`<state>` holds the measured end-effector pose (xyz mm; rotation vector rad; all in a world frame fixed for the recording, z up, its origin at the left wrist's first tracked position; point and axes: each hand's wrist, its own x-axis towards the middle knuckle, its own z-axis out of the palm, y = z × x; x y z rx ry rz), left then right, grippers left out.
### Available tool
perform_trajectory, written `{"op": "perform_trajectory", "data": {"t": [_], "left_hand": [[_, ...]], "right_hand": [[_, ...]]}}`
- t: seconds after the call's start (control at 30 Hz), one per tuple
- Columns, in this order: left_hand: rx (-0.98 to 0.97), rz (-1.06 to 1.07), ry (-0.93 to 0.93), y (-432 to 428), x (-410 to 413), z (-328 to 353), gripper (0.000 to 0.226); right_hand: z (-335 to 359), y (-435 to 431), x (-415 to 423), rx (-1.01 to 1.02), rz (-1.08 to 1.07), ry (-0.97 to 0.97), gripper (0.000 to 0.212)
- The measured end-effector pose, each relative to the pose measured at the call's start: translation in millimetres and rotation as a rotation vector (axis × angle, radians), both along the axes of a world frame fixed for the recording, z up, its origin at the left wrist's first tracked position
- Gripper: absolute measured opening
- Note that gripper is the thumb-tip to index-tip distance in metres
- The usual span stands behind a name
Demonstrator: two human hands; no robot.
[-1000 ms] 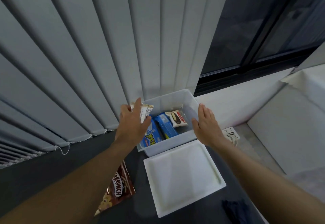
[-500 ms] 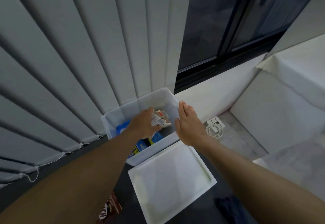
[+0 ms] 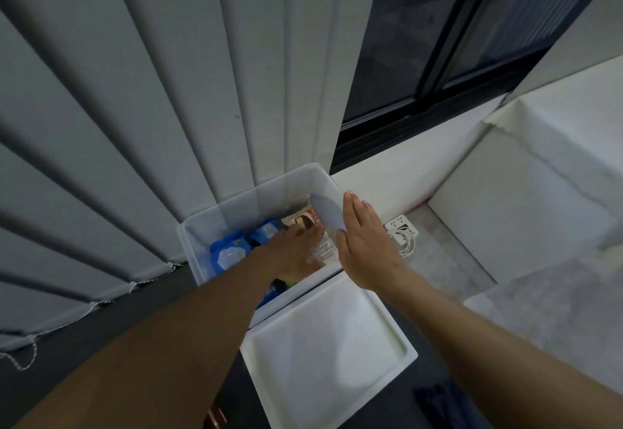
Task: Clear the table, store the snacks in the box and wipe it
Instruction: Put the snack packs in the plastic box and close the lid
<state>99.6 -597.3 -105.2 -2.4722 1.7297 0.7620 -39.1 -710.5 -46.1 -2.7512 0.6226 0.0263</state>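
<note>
A translucent white storage box (image 3: 236,212) stands against the blinds. Inside it lie blue snack packs (image 3: 232,253) and a white chocolate-bar packet (image 3: 303,221). My left hand (image 3: 291,251) reaches down into the box and holds a white snack packet (image 3: 323,251) low at the right side, on the other snacks. Flat, straight-fingered, my right hand (image 3: 362,243) rests against the box's right wall. The box's white lid (image 3: 323,354) lies upside down on the dark table just in front.
A brown snack bag (image 3: 215,417) peeks in at the bottom edge, left of the lid. A dark cloth (image 3: 438,401) lies at the bottom right. A white power strip with cable (image 3: 401,231) sits on the floor beyond the table's right edge. Blinds hang close behind the box.
My left hand has carried the white packet from above the box's left rim down into the box, to its right side. My right hand stays against the right wall.
</note>
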Motion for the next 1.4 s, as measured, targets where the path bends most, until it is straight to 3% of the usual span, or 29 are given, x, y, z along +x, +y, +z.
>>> {"op": "perform_trajectory", "data": {"t": [0.07,0.2,0.53,0.73,0.87,1.0,1.4], "left_hand": [[0.089,-0.079,-0.149,4,3,-2,0.075],[0.08,-0.121,-0.307,9,0,-6,0.075],[0.105,-0.064,-0.234,10,4,3,0.079],[0.026,0.138,-0.211,34,8,36,0.072],[-0.058,0.212,-0.247,65,3,67,0.066],[-0.153,0.369,-0.241,101,-8,91,0.058],[-0.2,0.816,-0.204,240,-67,122,0.061]], "right_hand": [[2,1,0,0.012,-0.014,0.022,0.058],[3,2,1,0.015,-0.026,0.062,0.059],[3,2,2,0.029,-0.022,0.048,0.06],[-4,-3,3,0.05,-0.01,0.098,0.065],[6,1,2,-0.061,-0.002,0.149,0.067],[25,25,6,-0.128,0.075,0.078,0.063],[49,125,17,0.051,0.364,-0.143,0.046]]}}
